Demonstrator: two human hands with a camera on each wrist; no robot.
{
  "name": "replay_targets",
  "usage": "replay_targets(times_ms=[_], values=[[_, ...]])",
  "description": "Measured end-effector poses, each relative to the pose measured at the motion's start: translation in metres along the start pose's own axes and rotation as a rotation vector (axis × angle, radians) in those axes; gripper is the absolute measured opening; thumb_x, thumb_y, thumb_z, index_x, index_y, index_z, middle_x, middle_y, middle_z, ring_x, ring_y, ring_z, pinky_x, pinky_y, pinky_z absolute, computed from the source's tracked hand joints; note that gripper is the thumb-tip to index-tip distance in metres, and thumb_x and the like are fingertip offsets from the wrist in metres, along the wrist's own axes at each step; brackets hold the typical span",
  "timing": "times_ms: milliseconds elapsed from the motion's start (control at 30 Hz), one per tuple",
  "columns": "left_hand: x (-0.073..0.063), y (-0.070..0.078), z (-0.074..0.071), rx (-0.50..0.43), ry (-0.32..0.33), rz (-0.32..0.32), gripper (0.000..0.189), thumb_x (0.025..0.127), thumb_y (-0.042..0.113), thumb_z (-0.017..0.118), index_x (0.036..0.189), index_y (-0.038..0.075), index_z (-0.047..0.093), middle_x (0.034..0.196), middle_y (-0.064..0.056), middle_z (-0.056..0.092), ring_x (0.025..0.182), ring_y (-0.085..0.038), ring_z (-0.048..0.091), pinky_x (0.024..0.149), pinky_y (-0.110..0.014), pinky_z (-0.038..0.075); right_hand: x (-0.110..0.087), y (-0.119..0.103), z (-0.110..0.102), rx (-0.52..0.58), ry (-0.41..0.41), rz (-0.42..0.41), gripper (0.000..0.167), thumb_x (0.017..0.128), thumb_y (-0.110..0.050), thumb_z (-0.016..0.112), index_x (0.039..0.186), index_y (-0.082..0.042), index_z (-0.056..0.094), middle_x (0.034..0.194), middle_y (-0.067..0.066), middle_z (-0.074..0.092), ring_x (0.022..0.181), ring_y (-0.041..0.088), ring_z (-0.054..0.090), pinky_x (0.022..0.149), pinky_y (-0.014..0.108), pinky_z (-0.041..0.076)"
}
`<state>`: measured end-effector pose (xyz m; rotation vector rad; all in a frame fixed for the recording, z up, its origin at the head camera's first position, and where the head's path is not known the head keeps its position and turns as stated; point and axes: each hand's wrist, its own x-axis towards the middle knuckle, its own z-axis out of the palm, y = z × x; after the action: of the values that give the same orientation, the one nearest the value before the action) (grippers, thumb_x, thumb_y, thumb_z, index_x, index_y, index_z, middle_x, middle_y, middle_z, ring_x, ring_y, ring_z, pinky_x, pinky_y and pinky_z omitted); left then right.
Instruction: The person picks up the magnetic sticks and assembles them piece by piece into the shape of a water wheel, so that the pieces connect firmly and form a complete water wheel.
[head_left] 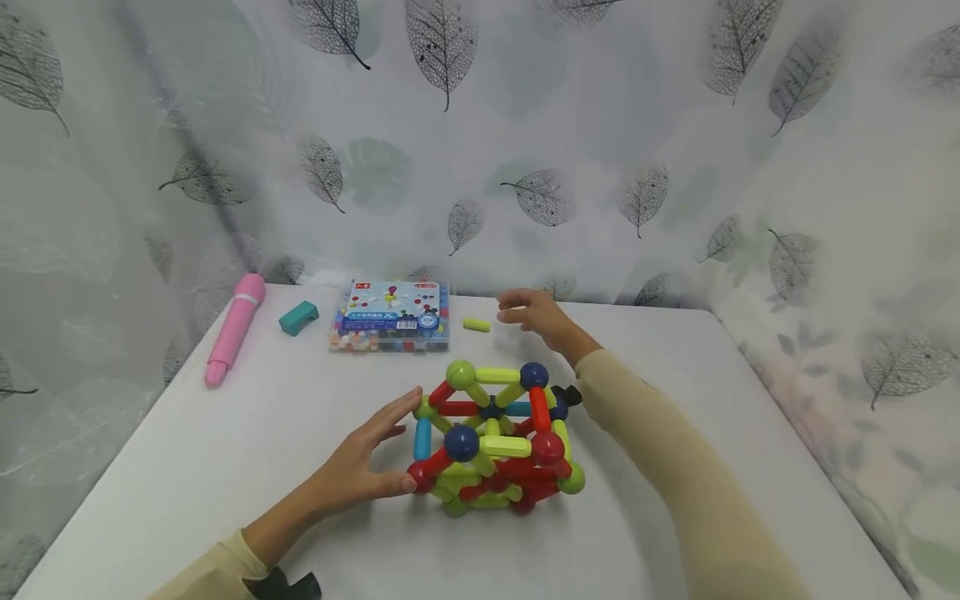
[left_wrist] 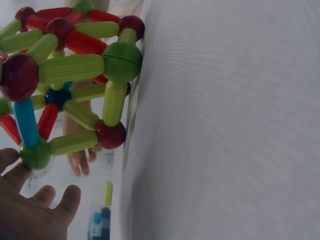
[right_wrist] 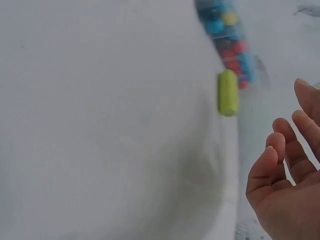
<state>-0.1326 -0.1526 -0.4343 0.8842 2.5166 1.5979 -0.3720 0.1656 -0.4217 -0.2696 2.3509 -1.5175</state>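
A frame of magnetic rods and balls [head_left: 505, 447] in red, green and blue stands on the white table. My left hand [head_left: 352, 467] is at its left side, thumb at a lower red ball [head_left: 421, 476] and fingertips at an upper green ball [head_left: 423, 407]. In the left wrist view, fingers of that hand [left_wrist: 30, 210] lie against the green ball [left_wrist: 35, 154], others extended freely. Beyond the frame, my right hand [head_left: 543, 318] hovers empty, fingers loosely bent. Just left of it lies a loose yellow-green rod [head_left: 476, 324], which the right wrist view shows apart from the fingers.
A clear case of small coloured pieces with a printed label [head_left: 390, 317] lies at the back. Left of it are a teal block [head_left: 298, 318] and a pink stick-shaped object [head_left: 236, 329]. A leaf-patterned curtain [head_left: 495, 150] borders the table.
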Motion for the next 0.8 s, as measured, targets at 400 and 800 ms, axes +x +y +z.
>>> replay_targets(times_ms=[400,800], values=[[0.001,0.005,-0.002,0.0,-0.034,-0.043,0.088,0.084,0.042,0.077,0.16,0.034,0.032,0.166,0.006,0.032,0.149,-0.025,0.037,0.103,-0.052,0.052,0.044,0.021,0.034,-0.226,-0.029,0.026,0.043,0.088,-0.02,0.08,0.129,-0.011,0.068,0.128,0.007,0.064,0.113,0.026,0.058,0.097,0.039,0.052],[0.0,0.005,-0.002,-0.009,-0.023,-0.035,0.087,0.085,0.043,0.077,0.16,0.032,0.033,0.166,0.003,0.032,0.149,-0.026,0.037,0.104,-0.048,0.052,0.029,0.007,0.036,-0.195,0.041,0.058,0.033,0.092,-0.019,0.074,0.124,-0.012,0.071,0.124,0.007,0.066,0.108,0.026,0.058,0.093,0.039,0.052]])
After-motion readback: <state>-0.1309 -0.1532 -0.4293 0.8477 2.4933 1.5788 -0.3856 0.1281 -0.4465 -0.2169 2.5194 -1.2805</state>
